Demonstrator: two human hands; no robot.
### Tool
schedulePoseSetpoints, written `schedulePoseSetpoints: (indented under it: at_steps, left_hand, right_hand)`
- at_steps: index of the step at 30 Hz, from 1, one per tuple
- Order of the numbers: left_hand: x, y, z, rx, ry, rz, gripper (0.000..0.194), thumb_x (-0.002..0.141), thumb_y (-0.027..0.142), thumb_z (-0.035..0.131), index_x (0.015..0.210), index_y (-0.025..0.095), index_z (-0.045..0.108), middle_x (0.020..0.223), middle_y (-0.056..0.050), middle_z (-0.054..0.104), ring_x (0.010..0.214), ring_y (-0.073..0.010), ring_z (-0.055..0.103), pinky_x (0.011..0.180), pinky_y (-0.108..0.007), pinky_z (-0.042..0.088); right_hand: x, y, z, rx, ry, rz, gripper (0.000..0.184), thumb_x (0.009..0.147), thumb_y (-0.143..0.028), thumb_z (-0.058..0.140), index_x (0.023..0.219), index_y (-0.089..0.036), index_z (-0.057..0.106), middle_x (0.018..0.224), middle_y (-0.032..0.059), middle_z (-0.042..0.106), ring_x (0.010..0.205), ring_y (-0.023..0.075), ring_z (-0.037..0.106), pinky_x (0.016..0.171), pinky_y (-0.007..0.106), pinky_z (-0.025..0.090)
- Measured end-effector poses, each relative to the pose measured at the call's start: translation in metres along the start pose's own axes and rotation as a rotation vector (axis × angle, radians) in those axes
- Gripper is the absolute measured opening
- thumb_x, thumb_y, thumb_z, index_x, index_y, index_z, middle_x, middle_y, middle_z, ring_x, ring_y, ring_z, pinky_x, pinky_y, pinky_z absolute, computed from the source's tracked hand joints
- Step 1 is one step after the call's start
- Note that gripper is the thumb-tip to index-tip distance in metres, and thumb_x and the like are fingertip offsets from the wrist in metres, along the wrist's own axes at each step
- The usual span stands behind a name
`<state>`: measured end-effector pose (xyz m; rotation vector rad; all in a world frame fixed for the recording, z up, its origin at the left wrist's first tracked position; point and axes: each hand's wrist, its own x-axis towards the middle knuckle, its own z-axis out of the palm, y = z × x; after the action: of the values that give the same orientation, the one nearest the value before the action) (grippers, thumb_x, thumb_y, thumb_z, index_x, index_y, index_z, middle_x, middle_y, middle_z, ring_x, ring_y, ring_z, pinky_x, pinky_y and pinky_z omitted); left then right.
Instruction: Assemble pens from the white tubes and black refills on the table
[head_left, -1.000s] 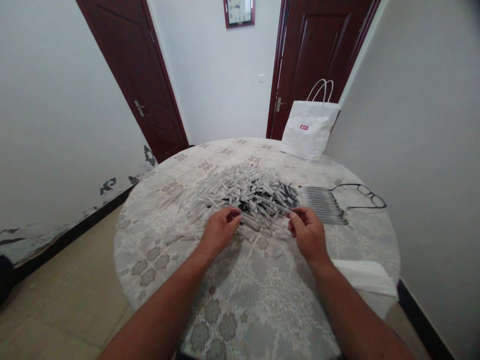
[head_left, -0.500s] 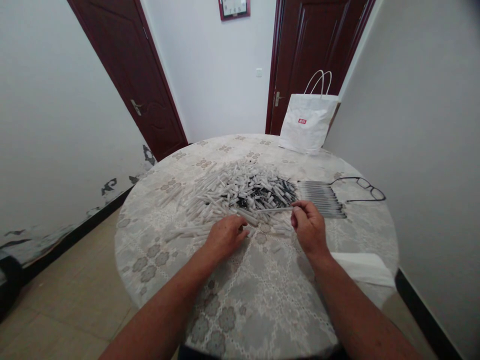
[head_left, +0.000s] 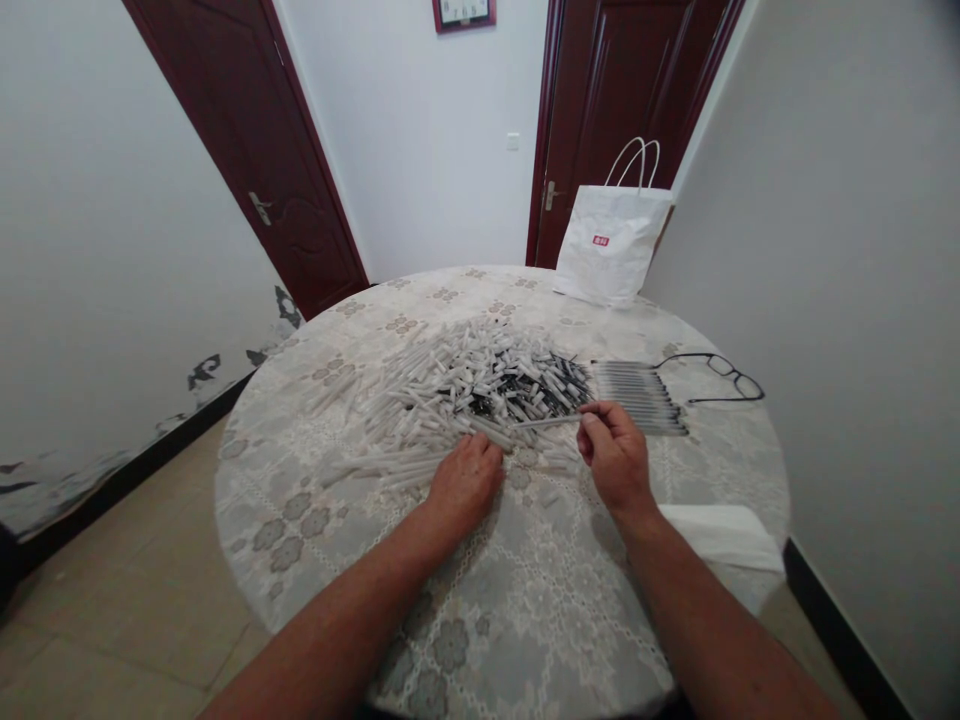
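A big heap of white pen barrels and small black parts lies in the middle of a round table with a lace-patterned cloth. My right hand pinches one thin white pen barrel that points left across the heap's near edge. My left hand rests knuckles up at the front edge of the heap, fingers curled onto loose pieces; what it holds is hidden. A neat row of assembled pens lies just right of the heap.
Black-rimmed glasses lie beside the row of pens. A white paper bag stands at the table's far edge against the right wall. A folded white cloth sits at the near right rim. Two dark red doors stand behind.
My right hand has lifted a white pen barrel out of the heap. My left hand slid nearer and slightly right along the heap's front edge. The view tilted down a little.
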<state>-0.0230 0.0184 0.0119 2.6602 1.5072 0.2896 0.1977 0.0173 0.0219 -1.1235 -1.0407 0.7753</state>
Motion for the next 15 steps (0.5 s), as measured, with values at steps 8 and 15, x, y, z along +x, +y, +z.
schedulePoseSetpoints:
  at_steps: [8,15]
  left_hand:
    - [-0.001,-0.008,0.005,-0.469,0.192,-0.034,0.011,0.095,0.028,0.054,0.102,0.02,0.059,0.094,-0.005,0.067,0.087,-0.0195,0.061,0.08,-0.032,0.048]
    - [0.001,-0.015,0.0,-0.779,0.304,-0.122,0.014,0.09,0.029,0.063,0.102,0.021,0.064,0.09,-0.002,0.068,0.081,-0.0162,0.062,0.078,-0.03,0.049]
  right_hand:
    - [-0.002,0.004,-0.003,0.124,0.046,0.016,0.012,0.086,-0.033,0.061,0.091,-0.022,0.06,0.055,-0.0063,0.051,0.046,0.0095,0.043,0.041,0.018,0.029]
    - [-0.003,0.005,-0.002,0.166,0.05,0.021,0.013,0.084,-0.033,0.063,0.089,-0.022,0.059,0.054,-0.0066,0.049,0.047,0.0097,0.043,0.042,0.018,0.029]
